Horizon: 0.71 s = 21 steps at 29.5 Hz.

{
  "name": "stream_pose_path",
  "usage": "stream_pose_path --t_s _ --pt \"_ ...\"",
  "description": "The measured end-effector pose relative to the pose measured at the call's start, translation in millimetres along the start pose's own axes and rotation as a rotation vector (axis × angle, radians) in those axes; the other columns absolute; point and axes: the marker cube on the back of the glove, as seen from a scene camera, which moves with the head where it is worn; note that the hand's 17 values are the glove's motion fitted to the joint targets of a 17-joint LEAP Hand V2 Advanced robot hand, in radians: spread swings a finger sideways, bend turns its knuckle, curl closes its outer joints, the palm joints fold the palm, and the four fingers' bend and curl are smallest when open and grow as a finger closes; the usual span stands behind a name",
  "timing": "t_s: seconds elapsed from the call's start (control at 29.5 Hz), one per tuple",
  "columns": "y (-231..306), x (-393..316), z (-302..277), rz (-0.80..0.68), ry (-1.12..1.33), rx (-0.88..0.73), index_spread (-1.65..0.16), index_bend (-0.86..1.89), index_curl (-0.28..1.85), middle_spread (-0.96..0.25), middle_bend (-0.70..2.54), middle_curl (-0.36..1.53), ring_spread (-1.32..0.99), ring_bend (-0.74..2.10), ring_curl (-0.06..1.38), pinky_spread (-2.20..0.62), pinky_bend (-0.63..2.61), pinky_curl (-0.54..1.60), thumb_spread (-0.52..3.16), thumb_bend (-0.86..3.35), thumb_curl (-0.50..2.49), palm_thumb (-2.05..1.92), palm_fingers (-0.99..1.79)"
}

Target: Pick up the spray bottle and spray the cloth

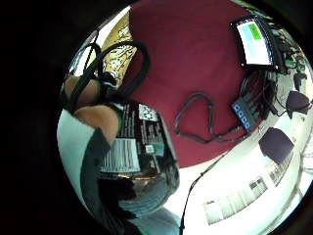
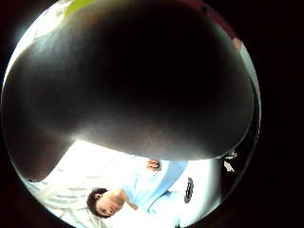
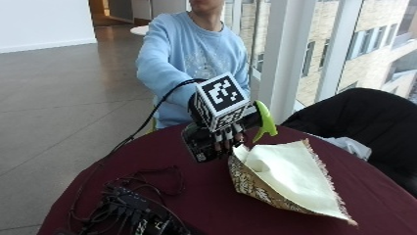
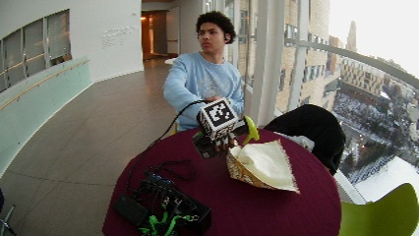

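One thing could go wrong — my right hand (image 3: 218, 128) (my grip) is wrapped round the spray bottle (image 3: 208, 142), held up just beside the cloth (image 3: 287, 174) over the desk (image 3: 196, 196); a tilted nozzle wets the desk instead.

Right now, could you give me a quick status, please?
Right hand grips spray bottle, lifted off table. Cloth beside it, held up. Nothing between them.

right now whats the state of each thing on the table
spray bottle: upright, held off the table, green nozzle toward the cloth
right hand: fingers curled round the bottle
cloth: held up beside the bottle, cream side up, patterned edge drooping to the table
table: covered in dark red cloth
cables: lying tangled near the table edge
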Motion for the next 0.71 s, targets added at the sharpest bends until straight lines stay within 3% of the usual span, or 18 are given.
stream_pose_path --t_s 0.37,0.71 --pt "6.1 -8.7 -0.3 -0.061 -0.090 0.035 -0.27 0.13 0.33 -0.07 0.19 0.41 -0.04 0.39 0.37 0.02 0.31 0.38 0.93 -0.02 0.57 0.91 1.09" --pt "33.3 -60.2 10.3 -0.319 -0.237 0.181 -0.27 0.13 0.33 -0.07 0.19 0.41 -0.04 0.39 0.37 0.02 0.31 0.38 0.93 -0.02 0.57 0.90 1.09"
